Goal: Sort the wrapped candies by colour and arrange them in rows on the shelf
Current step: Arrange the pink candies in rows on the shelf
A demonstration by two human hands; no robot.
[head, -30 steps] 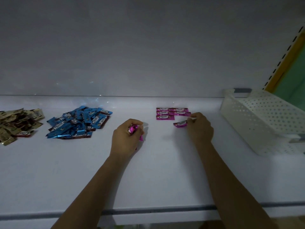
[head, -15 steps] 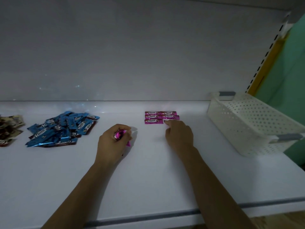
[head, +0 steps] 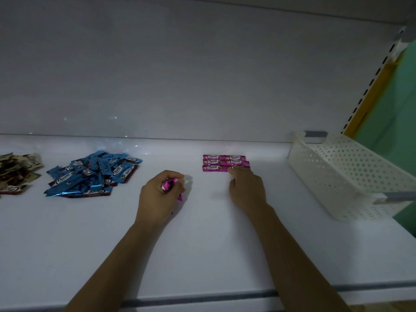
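Observation:
Pink wrapped candies (head: 213,162) lie in neat rows, two across, near the back of the white shelf (head: 202,248). My right hand (head: 246,188) reaches to the front right spot of that block. Its fingertips rest on a pink candy (head: 234,168) lying there, mostly hidden under them. My left hand (head: 157,199) sits to the left on the shelf and grips a small bunch of pink candies (head: 168,184). A loose pile of blue candies (head: 92,174) lies further left. A pile of gold-and-brown candies (head: 15,172) is at the left edge.
A white perforated plastic basket (head: 351,174) with grey handles stands at the right end of the shelf. The shelf's back wall rises behind the candies. A grey strip runs along the shelf's front edge (head: 202,297).
My right hand carried a pink candy from in front of the rows and set it into the block's front right spot. The left hand kept gripping its bunch. The camera turned right.

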